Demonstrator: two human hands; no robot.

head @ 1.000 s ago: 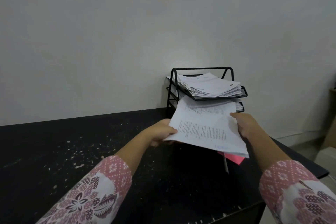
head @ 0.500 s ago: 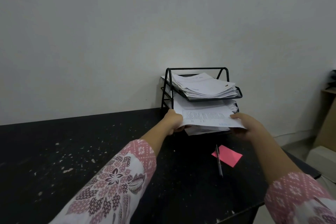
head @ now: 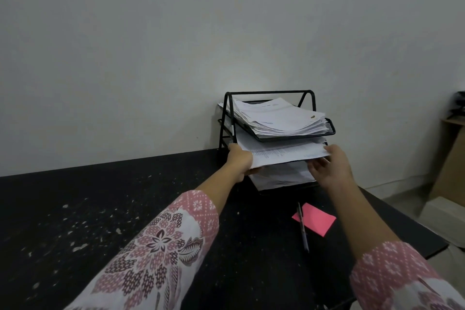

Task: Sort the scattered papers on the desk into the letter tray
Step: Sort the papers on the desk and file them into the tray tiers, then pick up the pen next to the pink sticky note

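A black wire letter tray (head: 269, 92) with three tiers stands at the back of the black desk (head: 100, 209) against the wall. Its top tier holds a thick pile of white papers (head: 279, 118). A printed stack of papers (head: 284, 153) lies partly inside the middle tier. My left hand (head: 239, 161) grips that stack's left front corner. My right hand (head: 332, 166) touches its right front edge with fingers spread. More white sheets (head: 281, 176) fill the bottom tier.
A pink sticky note (head: 318, 219) and a pen (head: 302, 228) lie on the desk just in front of the tray. The desk's right edge drops to the floor, where a cardboard box (head: 450, 166) stands. The wall is close behind the tray.
Both hands have carried the printed stack forward from above the desk and slid it into the tray's middle tier. My right hand has loosened from gripping to touching the edge.
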